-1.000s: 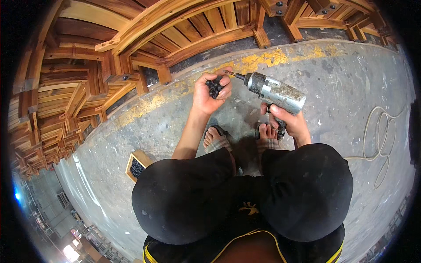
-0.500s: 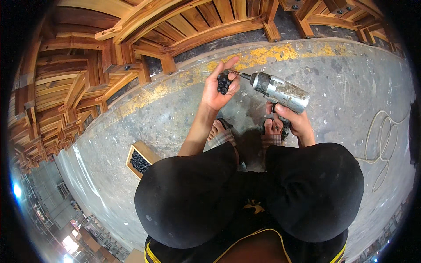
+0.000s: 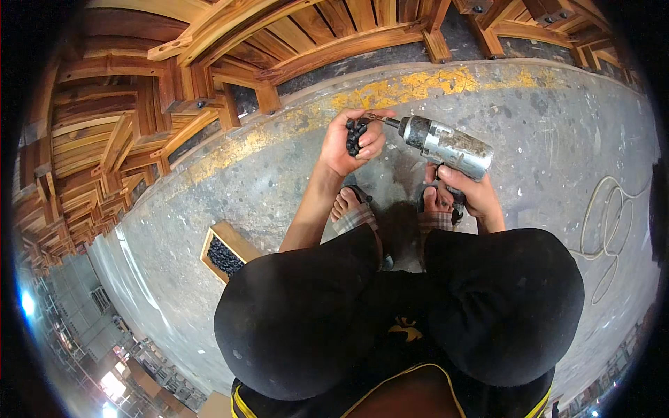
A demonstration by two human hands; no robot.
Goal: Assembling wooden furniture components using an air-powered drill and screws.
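My left hand (image 3: 357, 145) is raised in front of my knees, its fingers curled around several small black round pieces (image 3: 354, 136) that look like furniture foot caps. With my right hand (image 3: 477, 195) I grip a silver, scuffed power driver (image 3: 449, 146) by its handle. The driver points left, and the tip of its bit (image 3: 383, 120) reaches my left thumb and fingers. Whether a piece sits on the bit's tip is too small to tell. On the floor to the left, a wooden box (image 3: 242, 242) holds many more small black pieces (image 3: 224, 258).
Wooden furniture (image 3: 334, 56) with slats and legs stands in rows along the far side and left. A worn yellow line (image 3: 411, 89) runs across the grey concrete floor (image 3: 181, 216). At the right lies a loosely coiled pale hose (image 3: 605, 223). My feet are below my hands.
My left fingers have closed further around the black pieces, and the extended finger has bent down toward the bit. The driver has stayed nearly in place.
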